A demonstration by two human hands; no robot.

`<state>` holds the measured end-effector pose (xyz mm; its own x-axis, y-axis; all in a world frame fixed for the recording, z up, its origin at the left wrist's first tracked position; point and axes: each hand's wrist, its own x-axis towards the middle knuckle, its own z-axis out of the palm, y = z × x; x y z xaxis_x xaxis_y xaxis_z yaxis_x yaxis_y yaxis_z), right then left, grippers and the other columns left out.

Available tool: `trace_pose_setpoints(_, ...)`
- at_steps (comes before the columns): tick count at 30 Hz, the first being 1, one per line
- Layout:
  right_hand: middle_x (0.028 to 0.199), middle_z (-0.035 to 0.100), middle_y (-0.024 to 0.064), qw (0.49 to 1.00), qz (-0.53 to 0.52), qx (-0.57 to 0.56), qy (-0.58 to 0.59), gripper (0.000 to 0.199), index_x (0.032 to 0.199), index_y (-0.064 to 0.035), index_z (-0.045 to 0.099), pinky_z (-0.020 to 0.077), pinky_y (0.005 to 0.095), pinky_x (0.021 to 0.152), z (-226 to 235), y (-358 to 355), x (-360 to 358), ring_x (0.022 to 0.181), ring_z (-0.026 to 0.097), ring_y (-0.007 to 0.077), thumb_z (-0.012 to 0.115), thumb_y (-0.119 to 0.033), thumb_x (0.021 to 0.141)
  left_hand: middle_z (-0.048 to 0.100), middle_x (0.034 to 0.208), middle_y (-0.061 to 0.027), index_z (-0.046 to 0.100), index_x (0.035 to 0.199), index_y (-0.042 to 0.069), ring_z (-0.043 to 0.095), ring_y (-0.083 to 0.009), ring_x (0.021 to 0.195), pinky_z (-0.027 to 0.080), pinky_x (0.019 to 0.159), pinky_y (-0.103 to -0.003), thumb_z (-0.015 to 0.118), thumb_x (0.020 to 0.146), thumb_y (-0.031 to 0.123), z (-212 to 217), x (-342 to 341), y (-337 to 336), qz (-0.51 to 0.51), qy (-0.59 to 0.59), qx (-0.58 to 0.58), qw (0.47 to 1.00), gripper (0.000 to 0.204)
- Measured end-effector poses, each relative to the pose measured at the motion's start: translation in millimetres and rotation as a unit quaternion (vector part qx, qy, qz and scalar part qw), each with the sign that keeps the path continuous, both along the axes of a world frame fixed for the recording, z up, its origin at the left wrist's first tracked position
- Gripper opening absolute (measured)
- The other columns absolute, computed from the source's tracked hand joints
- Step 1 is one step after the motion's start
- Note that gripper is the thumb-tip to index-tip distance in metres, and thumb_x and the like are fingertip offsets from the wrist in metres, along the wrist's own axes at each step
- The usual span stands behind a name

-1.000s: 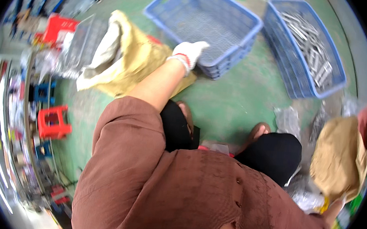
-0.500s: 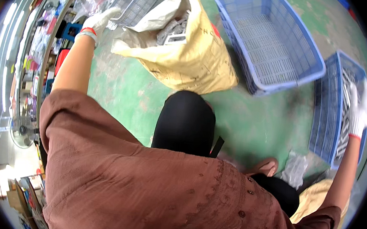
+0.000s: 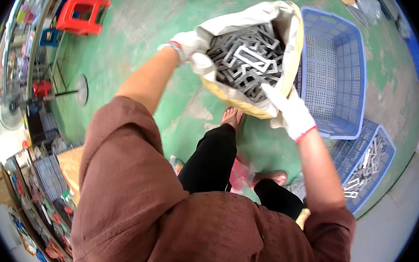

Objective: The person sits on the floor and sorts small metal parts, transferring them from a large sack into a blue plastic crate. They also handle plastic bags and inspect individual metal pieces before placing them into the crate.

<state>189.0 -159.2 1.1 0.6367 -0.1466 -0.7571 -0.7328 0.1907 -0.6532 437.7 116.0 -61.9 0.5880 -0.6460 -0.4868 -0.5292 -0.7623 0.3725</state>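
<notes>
Head view, one sack point(image 3: 244, 101) of metal parts, sitting in the upper centre of the frame on the green floor point(image 3: 127, 50): soft tan and white woven sacking, mouth gaping upward

Contents: grey rectangular metal frames point(image 3: 247, 60), stiff and sharp-edged, lying jumbled and filling the sack close to its mouth. Judged heavy as a load; the cloth is limp and will be sagging under the weight, so the rolled rim is the sensible place to grip, one hold on each side

Left hand point(image 3: 189, 45), white-gloved, is clenching a bunched fold of the rim at the sack's left edge. Right hand point(image 3: 292, 113), also gloved, is resting at the lower right rim with its fingers extended; whether it is pinching cloth underneath cannot be told

Large blue perforated crate point(image 3: 335, 67), just right of the sack and touching or nearly touching it: nothing showing inside. Second blue crate point(image 3: 369, 166), lower right: holding a loose layer of similar metal pieces

Red plastic stool point(image 3: 81, 15), upper left, well apart
</notes>
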Motion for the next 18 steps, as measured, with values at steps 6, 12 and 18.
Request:
trace_pose_setpoints(6, 0.112, 0.062, 0.0151, 0.943, -0.113, 0.206, 0.235, 0.037, 0.126, -0.0049, 0.050, 0.0574, 0.0573, 0.071, -52, 24, -9, 0.096, 0.064, 0.0357, 0.058, -0.020, 0.092, 0.070, 0.095, -0.0214, 0.073, 0.094, 0.005, 0.067, -0.0363, 0.092, 0.052, 0.083, -0.041, 0.064, 0.075, 0.044, -19, -78, -21, 0.435, 0.029, -0.080, 0.897, 0.044)
trace_pose_setpoints(12, 0.131, 0.054, 0.0209, 0.923, -0.094, 0.162, 0.337, 0.038, 0.133, -0.0052, 0.047, 0.0556, 0.0615, 0.074, -58, -1, -1, 0.108, 0.060, 0.0411, 0.039, -0.023, 0.100, 0.065, 0.114, -0.0217, 0.066, 0.108, 0.008, 0.062, -0.0376, 0.108, 0.049, 0.093, -0.042, 0.060, 0.078, 0.035, 60, -41, -4, 0.424, 0.056, -0.044, 0.903, 0.041)
trace_pose_setpoints(18, 0.122, 0.058, 0.0241, 0.928, 0.001, 0.154, 0.340, 0.049, 0.128, -0.0056, 0.050, 0.0554, 0.0650, 0.065, -133, -20, -36, 0.092, 0.065, 0.0461, 0.035, -0.044, 0.101, 0.067, 0.087, -0.0150, 0.064, 0.099, 0.003, 0.067, -0.0261, 0.076, 0.054, 0.066, -0.037, 0.071, 0.070, 0.013, 48, -8, 13, 0.469, 0.187, -0.074, 0.860, 0.031)
